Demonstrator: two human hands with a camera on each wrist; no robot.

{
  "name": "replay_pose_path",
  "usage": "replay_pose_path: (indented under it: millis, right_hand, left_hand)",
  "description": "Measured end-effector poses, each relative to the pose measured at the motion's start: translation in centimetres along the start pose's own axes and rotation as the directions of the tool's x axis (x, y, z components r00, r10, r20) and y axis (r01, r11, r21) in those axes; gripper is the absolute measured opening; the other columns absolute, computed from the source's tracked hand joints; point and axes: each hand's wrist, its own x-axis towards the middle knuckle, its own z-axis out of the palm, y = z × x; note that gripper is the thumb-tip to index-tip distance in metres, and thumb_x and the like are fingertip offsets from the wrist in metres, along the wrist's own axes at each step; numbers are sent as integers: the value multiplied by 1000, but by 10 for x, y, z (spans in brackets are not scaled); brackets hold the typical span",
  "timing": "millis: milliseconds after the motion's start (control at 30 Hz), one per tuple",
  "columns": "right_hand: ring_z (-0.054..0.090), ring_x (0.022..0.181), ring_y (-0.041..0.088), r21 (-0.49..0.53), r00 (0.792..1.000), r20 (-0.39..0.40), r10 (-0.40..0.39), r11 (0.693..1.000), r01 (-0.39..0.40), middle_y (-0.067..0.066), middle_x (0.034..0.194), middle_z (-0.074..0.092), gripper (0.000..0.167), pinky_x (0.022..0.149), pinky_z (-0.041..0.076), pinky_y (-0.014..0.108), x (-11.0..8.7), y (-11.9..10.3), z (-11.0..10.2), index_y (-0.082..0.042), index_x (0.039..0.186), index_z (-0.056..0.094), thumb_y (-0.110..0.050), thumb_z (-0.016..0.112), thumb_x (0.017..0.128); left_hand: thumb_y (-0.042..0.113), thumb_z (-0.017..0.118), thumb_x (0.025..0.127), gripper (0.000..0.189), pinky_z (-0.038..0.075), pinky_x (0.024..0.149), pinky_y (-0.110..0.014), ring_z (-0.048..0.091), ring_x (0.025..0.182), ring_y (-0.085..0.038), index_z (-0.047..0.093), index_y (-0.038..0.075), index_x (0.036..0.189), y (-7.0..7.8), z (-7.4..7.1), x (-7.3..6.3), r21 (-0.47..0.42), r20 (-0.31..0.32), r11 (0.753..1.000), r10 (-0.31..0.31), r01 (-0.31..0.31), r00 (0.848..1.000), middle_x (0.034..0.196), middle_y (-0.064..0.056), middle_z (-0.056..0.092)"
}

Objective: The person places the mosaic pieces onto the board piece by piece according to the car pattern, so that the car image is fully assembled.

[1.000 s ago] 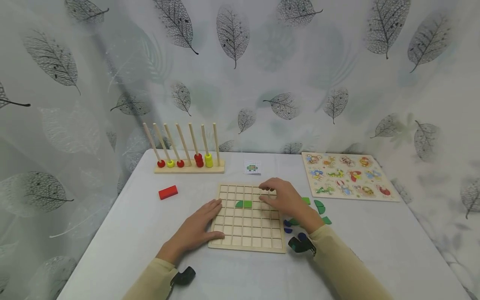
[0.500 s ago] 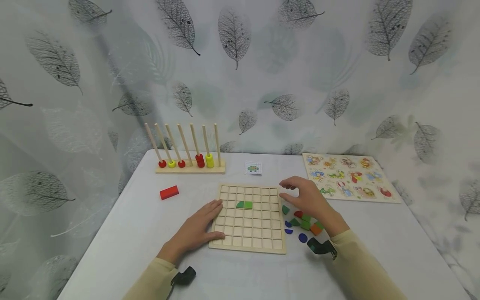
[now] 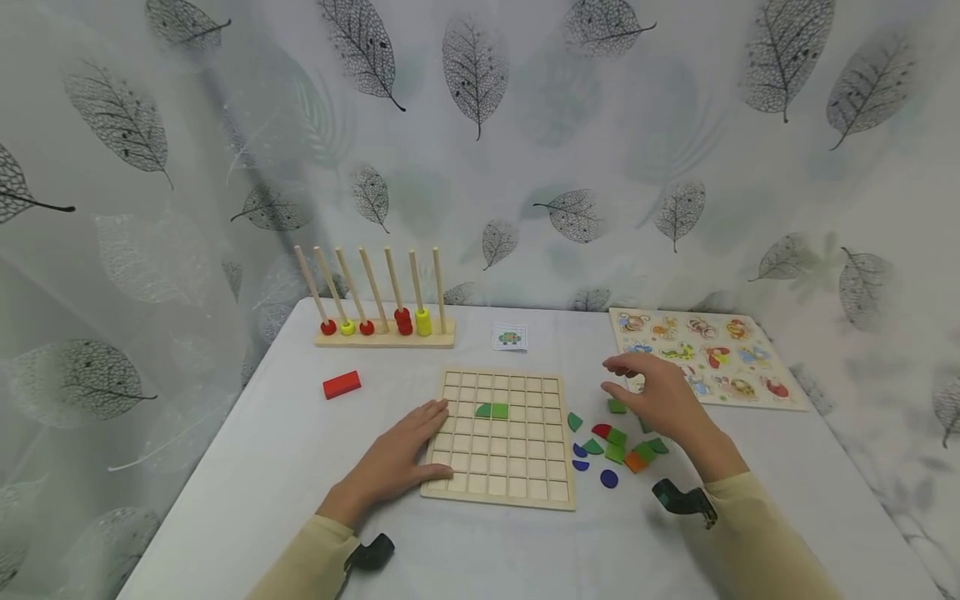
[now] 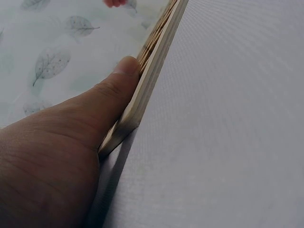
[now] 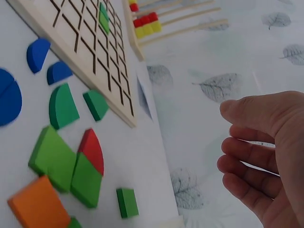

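My left hand (image 3: pixel 401 450) rests at the left edge of a wooden grid board (image 3: pixel 517 492), fingers on its upper left side and thumb at its lower corner. In the left wrist view the thumb (image 4: pixel 114 90) lies along the board's edge. A green quarter-round piece (image 3: pixel 483 411) and a green square (image 3: pixel 499 411) sit side by side in the grid. My right hand (image 3: pixel 660 396) is raised over the right part of the table, fingers loosely bent with nothing between them. Below it lie loose green squares (image 3: pixel 614 452), a red piece (image 3: pixel 602 431), an orange square (image 5: pixel 39 203) and several blue pieces.
A bead abacus (image 3: pixel 384 340) with wooden pegs stands at the back left. A red block (image 3: pixel 342 384) lies in front of it. Behind the board is a small picture card (image 3: pixel 510 337). An insect puzzle board (image 3: pixel 772 358) lies at the back right.
My right hand has moved right, from over the grid board to above the loose pieces, uncovering several of them. My left hand stays at the board's edge.
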Motion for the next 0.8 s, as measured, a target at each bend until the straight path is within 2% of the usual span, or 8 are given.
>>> replay_pose_path:
  millis: [433, 633, 800]
  right_hand:
    - [70, 106, 39, -35, 992, -19, 128, 991, -128, 18, 116, 76, 32, 92, 59, 64, -23, 22, -18, -1, 122, 76, -13, 87, 94]
    - [71, 103, 37, -45, 992, -52, 114, 992, -116, 17, 113, 77, 30, 88, 60, 62, -31, 30, -20, -1, 119, 77, -9, 88, 92]
    - [71, 103, 40, -35, 992, -39, 122, 992, -124, 18, 112, 77, 31, 87, 59, 64, -35, 34, -21, 0, 119, 77, -11, 88, 92]
  left_hand:
    - [64, 79, 92, 103, 30, 128, -53, 22, 164, -25, 38, 9, 169, -1, 0, 0, -4, -1, 1000, 5, -5, 1000, 178, -1, 29]
    - [66, 78, 92, 104, 31, 127, -54, 22, 164, -25, 38, 9, 169, -3, 2, 0, -1, -2, 1000, 8, -8, 1000, 178, 0, 28]
    - [64, 79, 92, 104, 30, 128, -54, 22, 164, -24, 38, 9, 169, -3, 2, 0, -4, -4, 1000, 3, -3, 1000, 178, 0, 28]
